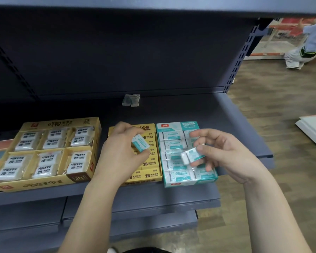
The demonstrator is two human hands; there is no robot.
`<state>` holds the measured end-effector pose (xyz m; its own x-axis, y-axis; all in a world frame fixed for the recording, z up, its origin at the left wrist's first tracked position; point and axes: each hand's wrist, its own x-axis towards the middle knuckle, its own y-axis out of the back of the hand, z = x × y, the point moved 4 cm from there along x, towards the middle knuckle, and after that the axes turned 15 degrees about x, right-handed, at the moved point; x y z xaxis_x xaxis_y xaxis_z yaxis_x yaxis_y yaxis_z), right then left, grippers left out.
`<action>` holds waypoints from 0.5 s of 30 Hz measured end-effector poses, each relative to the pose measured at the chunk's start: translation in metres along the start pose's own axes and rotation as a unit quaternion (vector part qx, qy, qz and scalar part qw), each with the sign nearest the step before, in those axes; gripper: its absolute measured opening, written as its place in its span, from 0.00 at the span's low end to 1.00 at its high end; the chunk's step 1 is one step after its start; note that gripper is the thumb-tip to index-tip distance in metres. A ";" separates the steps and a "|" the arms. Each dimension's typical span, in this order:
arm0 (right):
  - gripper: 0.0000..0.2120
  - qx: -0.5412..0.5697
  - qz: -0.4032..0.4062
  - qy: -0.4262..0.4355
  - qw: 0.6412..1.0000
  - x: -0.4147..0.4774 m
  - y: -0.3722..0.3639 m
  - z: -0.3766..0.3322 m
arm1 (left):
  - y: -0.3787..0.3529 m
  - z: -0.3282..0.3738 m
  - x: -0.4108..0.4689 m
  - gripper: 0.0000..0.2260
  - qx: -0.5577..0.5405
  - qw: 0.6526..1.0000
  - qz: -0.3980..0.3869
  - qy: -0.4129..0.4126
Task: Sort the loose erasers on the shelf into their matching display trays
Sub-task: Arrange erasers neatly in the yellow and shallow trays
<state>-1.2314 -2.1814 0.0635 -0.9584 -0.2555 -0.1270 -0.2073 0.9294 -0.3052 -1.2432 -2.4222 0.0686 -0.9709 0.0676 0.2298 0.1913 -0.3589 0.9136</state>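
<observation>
A person's left hand [120, 152] pinches a teal-sleeved block eraser [140, 143] between thumb and fingertips above the yellow cardboard tray [151, 172]. The right hand [226, 154] pinches a second eraser [192, 155], white end bared, over the teal tray [177, 126] of glossy wrapped rows. Both trays sit side by side on the dark metal shelf [235, 125]; small loose erasers [131, 100] lie at its back edge.

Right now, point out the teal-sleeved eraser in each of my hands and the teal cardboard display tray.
Left teal-sleeved eraser [140, 143], head view, on its sleeve.
Right teal-sleeved eraser [194, 154], head view, on its sleeve.
Teal cardboard display tray [179, 126], head view, back wall.
</observation>
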 end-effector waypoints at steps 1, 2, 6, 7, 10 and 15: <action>0.10 -0.005 0.003 -0.003 1.000 0.000 0.000 0.000 | 0.000 0.000 0.000 0.21 0.001 1.000 -0.002 0.000; 0.09 -0.014 0.006 0.000 1.000 0.000 0.002 0.001 | -0.001 -0.001 0.001 0.21 0.002 1.000 -0.004 -0.001; 0.02 -0.012 0.012 0.021 1.000 0.000 0.005 0.000 | -0.002 0.000 0.003 0.20 0.003 1.000 -0.009 -0.002; 0.06 -0.010 0.006 0.028 1.000 0.001 0.005 0.000 | -0.001 0.000 0.004 0.20 0.003 1.000 -0.009 -0.002; 0.10 -0.010 -0.007 0.053 0.999 0.002 0.004 -0.001 | -0.001 0.000 0.007 0.21 0.005 1.000 -0.007 -0.003; 0.13 -0.016 -0.005 0.066 0.998 0.003 -0.001 -0.004 | 0.000 0.001 0.008 0.22 0.007 1.000 -0.008 -0.003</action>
<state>-1.2346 -2.1817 0.0672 -0.9732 -0.2300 0.0021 -0.2216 0.9353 -0.2758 -1.2507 -2.4210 0.0705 -0.9729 0.0796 0.2170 0.1773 -0.3451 0.9217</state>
